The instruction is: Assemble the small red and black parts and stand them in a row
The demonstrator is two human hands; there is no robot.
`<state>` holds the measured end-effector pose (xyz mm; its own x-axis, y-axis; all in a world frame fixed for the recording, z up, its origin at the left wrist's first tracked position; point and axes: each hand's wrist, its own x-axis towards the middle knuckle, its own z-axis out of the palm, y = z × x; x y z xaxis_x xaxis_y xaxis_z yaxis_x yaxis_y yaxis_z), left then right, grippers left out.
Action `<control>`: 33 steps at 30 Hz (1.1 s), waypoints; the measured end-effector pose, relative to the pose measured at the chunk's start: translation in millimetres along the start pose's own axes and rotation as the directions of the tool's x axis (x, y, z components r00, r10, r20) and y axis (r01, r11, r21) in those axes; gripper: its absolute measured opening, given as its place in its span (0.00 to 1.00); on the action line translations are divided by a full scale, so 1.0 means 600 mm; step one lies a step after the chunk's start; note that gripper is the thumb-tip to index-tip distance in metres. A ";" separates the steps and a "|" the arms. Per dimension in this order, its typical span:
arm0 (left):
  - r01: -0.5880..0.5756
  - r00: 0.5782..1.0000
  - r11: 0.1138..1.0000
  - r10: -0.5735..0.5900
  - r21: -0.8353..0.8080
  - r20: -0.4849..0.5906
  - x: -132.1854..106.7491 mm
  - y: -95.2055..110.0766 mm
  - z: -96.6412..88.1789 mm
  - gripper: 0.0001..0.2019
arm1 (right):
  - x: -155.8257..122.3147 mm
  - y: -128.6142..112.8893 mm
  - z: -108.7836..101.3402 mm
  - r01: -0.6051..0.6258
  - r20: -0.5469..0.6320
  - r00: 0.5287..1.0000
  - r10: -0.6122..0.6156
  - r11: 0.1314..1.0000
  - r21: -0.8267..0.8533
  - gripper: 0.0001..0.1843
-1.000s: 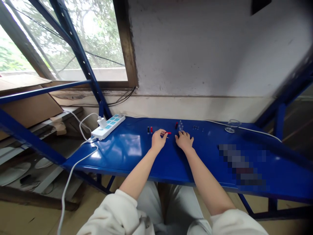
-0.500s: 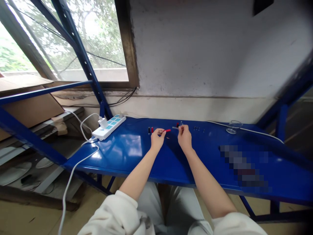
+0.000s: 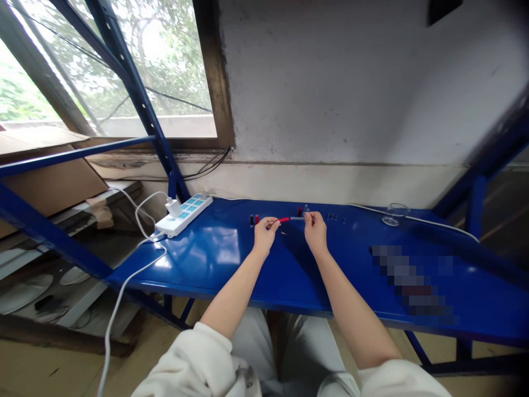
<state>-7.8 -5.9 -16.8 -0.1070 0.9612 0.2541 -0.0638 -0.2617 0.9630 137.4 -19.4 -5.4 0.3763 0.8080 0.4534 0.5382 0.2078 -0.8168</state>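
My left hand (image 3: 265, 232) is closed, with thumb and fingers pinching a small red tube (image 3: 283, 220) that points to the right. Facing it from the right is a slim clear tube (image 3: 296, 218), pinched at its right end by my right hand (image 3: 316, 230). The near ends of the two tubes are very close, and I cannot tell whether they touch. Behind my left hand, a short black piece (image 3: 252, 220) and a red piece (image 3: 257, 219) stand side by side. Another red piece (image 3: 300, 211) and a clear piece (image 3: 306, 208) stand behind my right hand.
The blue table (image 3: 215, 275) carries a white power strip (image 3: 185, 215) with its cord at the left. Several tiny clear pieces (image 3: 332, 216) lie right of my right hand, and a clear round container (image 3: 390, 221) is farther right. A blurred-out patch (image 3: 413, 284) covers the table's right side.
My right hand has shifted slightly right, and more of the clear tube shows, now in line with the red one. My left hand has barely moved.
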 end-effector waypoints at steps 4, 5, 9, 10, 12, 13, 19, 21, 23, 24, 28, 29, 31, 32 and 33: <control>0.058 0.996 0.998 -0.056 -0.027 0.073 -0.003 0.005 0.001 0.07 | 0.004 0.008 0.003 0.014 0.051 0.999 -0.018 0.998 0.068 0.18; 0.061 0.993 0.998 -0.058 -0.034 0.099 -0.004 0.005 0.002 0.08 | 0.004 0.009 0.006 0.026 0.070 0.997 -0.032 0.996 0.089 0.18; 0.010 0.983 0.998 0.000 -0.057 0.185 -0.004 -0.003 0.005 0.10 | 0.002 0.013 0.016 0.050 0.154 0.985 -0.076 0.985 0.165 0.17; -0.005 0.982 0.999 0.015 -0.053 0.189 -0.003 -0.006 0.005 0.10 | 0.001 0.013 0.018 0.049 0.165 0.983 -0.078 0.983 0.177 0.17; -0.037 0.982 0.999 0.044 -0.038 0.185 -0.002 -0.010 0.006 0.10 | 0.001 0.014 0.020 0.041 0.173 0.982 -0.075 0.980 0.194 0.17; -0.057 0.981 0.998 0.062 -0.028 0.186 -0.002 -0.011 0.006 0.10 | 0.000 0.014 0.021 0.036 0.172 0.982 -0.071 0.979 0.201 0.17; -0.206 0.968 0.970 0.182 0.130 0.174 -0.004 0.000 0.010 0.09 | -0.003 0.008 0.019 -0.011 0.167 0.985 -0.028 0.974 0.228 0.17; -0.265 0.954 0.934 0.218 0.238 0.207 0.003 0.017 0.009 0.08 | -0.005 0.005 0.019 -0.040 0.176 0.984 -0.002 0.970 0.239 0.17; -0.356 0.923 0.858 0.261 0.369 0.284 0.021 0.043 0.007 0.06 | -0.007 0.001 0.019 -0.057 0.181 0.983 0.012 0.968 0.245 0.18; -0.426 0.890 0.798 0.285 0.427 0.357 0.033 0.060 0.005 0.05 | -0.008 0.000 0.019 -0.059 0.183 0.983 0.013 0.968 0.244 0.18; -0.650 0.741 0.523 0.276 0.551 0.612 0.099 0.128 -0.008 0.06 | -0.010 -0.003 0.018 -0.054 0.192 0.981 0.012 0.975 0.217 0.20; -0.664 0.732 0.461 0.241 0.589 0.637 0.114 0.140 -0.012 0.06 | -0.010 -0.002 0.018 -0.051 0.195 0.981 0.010 0.978 0.204 0.20; -0.676 0.722 0.343 0.127 0.653 0.681 0.138 0.154 -0.021 0.05 | -0.010 -0.001 0.017 -0.034 0.198 0.980 -0.001 0.984 0.173 0.21; -0.673 0.723 0.289 0.066 0.680 0.688 0.145 0.155 -0.025 0.05 | -0.010 0.000 0.017 -0.023 0.200 0.980 -0.009 0.987 0.157 0.21; -0.670 0.724 0.243 0.007 0.701 0.689 0.150 0.153 -0.030 0.05 | -0.010 0.001 0.017 -0.015 0.205 0.979 -0.015 0.990 0.143 0.21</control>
<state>-41.0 55.1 92.6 0.6060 0.7544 0.2524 0.7522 -0.6467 0.1268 127.7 -18.4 -12.1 0.2050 0.9008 0.3828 0.4193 0.2726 -0.8659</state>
